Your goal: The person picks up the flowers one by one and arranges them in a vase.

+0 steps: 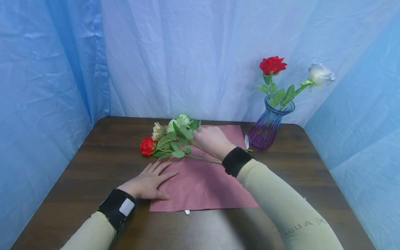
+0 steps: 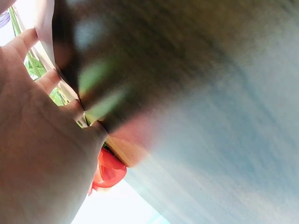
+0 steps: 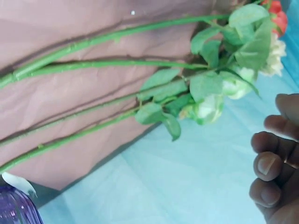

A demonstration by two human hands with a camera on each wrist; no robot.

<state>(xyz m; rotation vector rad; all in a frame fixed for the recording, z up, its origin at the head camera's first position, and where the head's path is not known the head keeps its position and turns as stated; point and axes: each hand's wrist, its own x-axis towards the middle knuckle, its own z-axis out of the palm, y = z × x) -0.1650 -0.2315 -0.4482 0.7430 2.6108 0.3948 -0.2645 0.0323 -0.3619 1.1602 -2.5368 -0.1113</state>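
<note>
Flat on the left part of a pink wrapping sheet (image 1: 203, 187), my left hand (image 1: 148, 184) rests with its fingers spread. Above its fingertips lie several artificial flowers: a red one (image 1: 147, 146), a cream one (image 1: 158, 131) and pale green ones (image 1: 183, 120). Their green stems (image 3: 117, 35) run rightward across the sheet. Over the leaves and stems hovers my right hand (image 1: 212, 138), its fingers loosely curled. In the right wrist view those fingers (image 3: 268, 164) hold nothing and appear apart from the flowers.
A blue-purple glass vase (image 1: 268, 126) stands at the back right, holding a red rose (image 1: 273, 65) and a white rose (image 1: 321, 73). Beside its base is a white tag (image 1: 247, 141). Light blue curtains (image 1: 187, 52) enclose the dark wooden table (image 1: 93, 156).
</note>
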